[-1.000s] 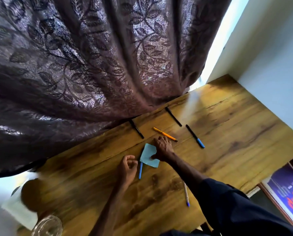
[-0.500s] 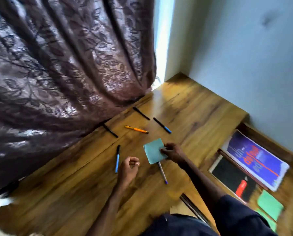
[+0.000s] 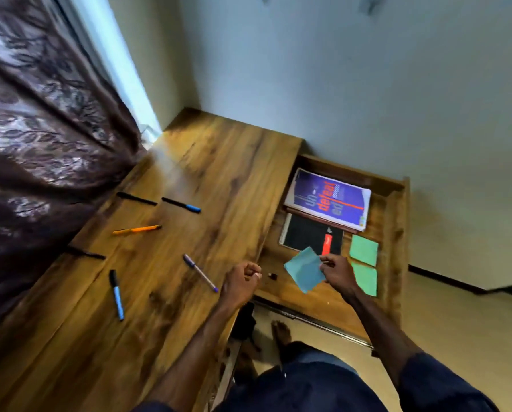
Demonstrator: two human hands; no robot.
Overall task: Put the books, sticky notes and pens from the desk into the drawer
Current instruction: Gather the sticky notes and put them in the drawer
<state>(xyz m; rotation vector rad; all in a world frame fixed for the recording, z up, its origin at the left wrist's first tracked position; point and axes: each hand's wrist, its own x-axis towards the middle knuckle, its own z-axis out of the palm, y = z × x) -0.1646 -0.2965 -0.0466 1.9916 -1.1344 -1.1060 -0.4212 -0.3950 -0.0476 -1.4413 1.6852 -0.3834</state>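
My right hand pinches a blue sticky note pad and holds it over the open drawer. Inside the drawer lie a purple book, a black notebook and two green sticky note pads. My left hand hovers at the desk's right edge with curled fingers, holding nothing. Several pens lie on the wooden desk: an orange one, a purple one, a blue-bodied one, a blue-capped black one and two black ones.
A dark patterned curtain hangs over the desk's left side, touching a black pen. A pale wall stands behind the desk and drawer. My bare foot is on the floor below the drawer front.
My right hand lifted the blue sticky note pad off the desk and carried it right, over the open drawer. The view swung right, bringing the drawer fully into sight.
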